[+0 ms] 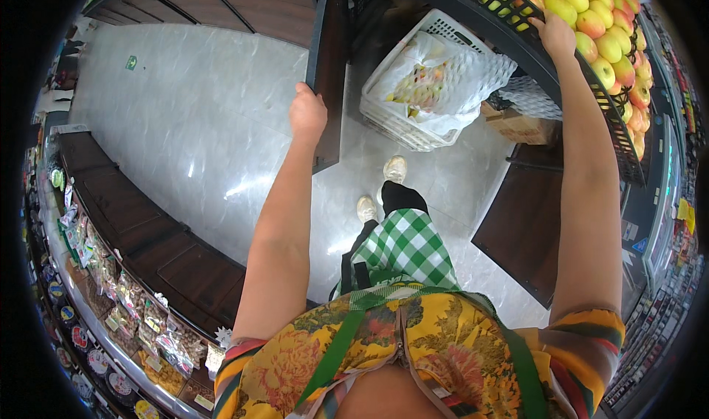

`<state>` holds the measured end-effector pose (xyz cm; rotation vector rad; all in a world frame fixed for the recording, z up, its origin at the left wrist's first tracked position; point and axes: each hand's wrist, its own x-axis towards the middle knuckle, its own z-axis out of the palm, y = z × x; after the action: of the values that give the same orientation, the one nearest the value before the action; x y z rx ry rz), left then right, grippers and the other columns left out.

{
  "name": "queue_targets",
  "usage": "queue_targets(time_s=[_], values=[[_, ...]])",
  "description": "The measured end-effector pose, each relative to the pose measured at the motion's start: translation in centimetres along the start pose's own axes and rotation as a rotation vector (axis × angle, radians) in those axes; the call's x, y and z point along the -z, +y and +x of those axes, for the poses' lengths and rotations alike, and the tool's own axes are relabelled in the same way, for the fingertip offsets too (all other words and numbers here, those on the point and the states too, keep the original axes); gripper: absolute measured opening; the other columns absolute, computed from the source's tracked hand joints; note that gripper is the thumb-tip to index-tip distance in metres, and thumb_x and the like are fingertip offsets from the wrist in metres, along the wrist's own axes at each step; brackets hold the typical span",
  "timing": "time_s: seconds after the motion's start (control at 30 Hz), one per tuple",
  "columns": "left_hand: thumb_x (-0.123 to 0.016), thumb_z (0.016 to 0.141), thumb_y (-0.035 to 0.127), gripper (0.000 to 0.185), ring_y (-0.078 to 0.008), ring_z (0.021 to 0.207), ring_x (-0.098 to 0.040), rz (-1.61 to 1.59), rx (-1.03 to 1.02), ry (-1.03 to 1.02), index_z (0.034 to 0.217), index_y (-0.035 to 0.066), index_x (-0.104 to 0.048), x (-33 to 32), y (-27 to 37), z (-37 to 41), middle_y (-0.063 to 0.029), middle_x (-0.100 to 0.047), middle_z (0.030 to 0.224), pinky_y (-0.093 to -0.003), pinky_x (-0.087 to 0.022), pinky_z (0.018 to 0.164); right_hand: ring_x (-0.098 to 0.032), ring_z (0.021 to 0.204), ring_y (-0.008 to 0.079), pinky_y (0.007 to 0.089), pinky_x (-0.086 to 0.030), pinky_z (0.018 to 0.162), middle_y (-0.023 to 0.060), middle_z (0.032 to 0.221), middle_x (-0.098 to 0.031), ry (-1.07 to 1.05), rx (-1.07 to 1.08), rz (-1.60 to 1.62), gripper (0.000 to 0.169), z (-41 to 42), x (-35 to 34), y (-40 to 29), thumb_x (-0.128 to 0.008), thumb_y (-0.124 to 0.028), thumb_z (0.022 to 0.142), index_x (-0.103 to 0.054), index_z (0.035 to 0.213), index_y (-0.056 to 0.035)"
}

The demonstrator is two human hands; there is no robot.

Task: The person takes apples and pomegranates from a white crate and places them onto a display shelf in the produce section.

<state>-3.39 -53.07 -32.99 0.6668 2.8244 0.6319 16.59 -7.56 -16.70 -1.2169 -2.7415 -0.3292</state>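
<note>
My left hand (308,113) grips the edge of a dark wooden cabinet door (328,87), which stands swung out from the display stand. At the upper right, my right hand (554,34) lies on the rim of a black plastic crate (606,100), its fingers beside the fruit; whether they close on the rim I cannot tell. Red and yellow-green apples (604,45) fill that crate. Between my arms, on the floor beneath the stand, sits a white plastic basket (388,125). It holds a white plastic bag (437,81) with fruit showing through and white foam netting.
A cardboard box (523,126) lies right of the basket, near a dark wooden panel (523,219). At the left runs a dark wooden counter (138,219) bearing packaged goods. My shoes (395,170) are just below the basket. Shelves line the far right.
</note>
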Motion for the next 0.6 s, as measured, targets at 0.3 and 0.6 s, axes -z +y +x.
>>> queue_targets(time_s=[0.3,0.6], values=[[-0.059,0.087,0.014,0.028,-0.0449,0.082,-0.063,-0.002,-0.027,0.014,0.099,-0.004,-0.041,-0.9,0.8,-0.1,-0.0284,-0.064,0.084,-0.0503,-0.051,0.073,-0.065,0.09,0.0349,0.0459,-0.051,0.077,0.0182,0.093,-0.068,0.017,-0.027,0.046,0.033,0.1,-0.8,0.1,-0.068,-0.039,0.079,-0.068,0.097,-0.0118],[-0.057,0.087,0.014,0.027,-0.0458,0.079,-0.062,0.033,-0.051,-0.015,0.099,-0.003,-0.04,1.4,-1.0,-0.3,-0.0282,-0.063,0.082,-0.0521,-0.05,0.071,-0.064,0.085,0.0382,0.0481,-0.049,0.075,0.0205,0.085,-0.067,0.079,-0.042,0.115,0.026,-1.2,0.5,-1.1,-0.071,-0.028,0.077,-0.066,0.089,-0.0054]])
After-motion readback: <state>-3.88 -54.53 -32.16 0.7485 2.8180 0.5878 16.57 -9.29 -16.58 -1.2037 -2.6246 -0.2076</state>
